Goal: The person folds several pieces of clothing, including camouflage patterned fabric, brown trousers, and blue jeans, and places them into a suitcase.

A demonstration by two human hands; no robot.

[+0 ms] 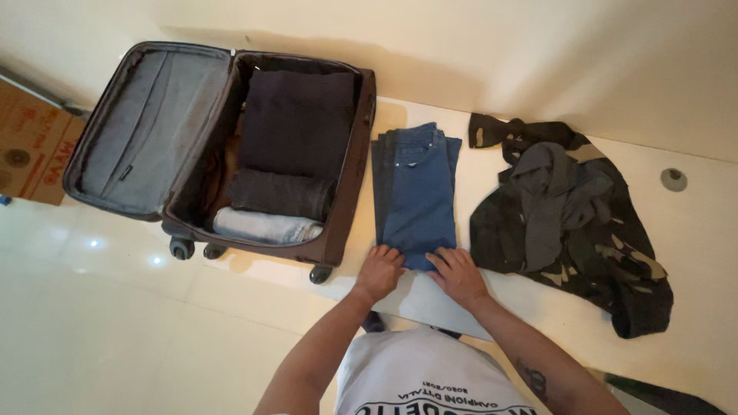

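At six o'clock of the folded blue denim jeans (pixel 419 192), both hands are pressing its near edge: the left hand (pixel 378 272) and right hand (pixel 458 275) are lying flat, fingers spread, gripping nothing. At nine o'clock an open brown fabric suitcase (pixel 347 192) is holding folded clothes; at three o'clock a crumpled camouflage jacket (pixel 615 253) is lying.

Pale surface (pixel 692 223) with luggage and clothes

An open suitcase (pixel 223 146) lies upper left, folded blue jeans (pixel 419 192) at centre, and a camouflage jacket (pixel 569 230) at right.
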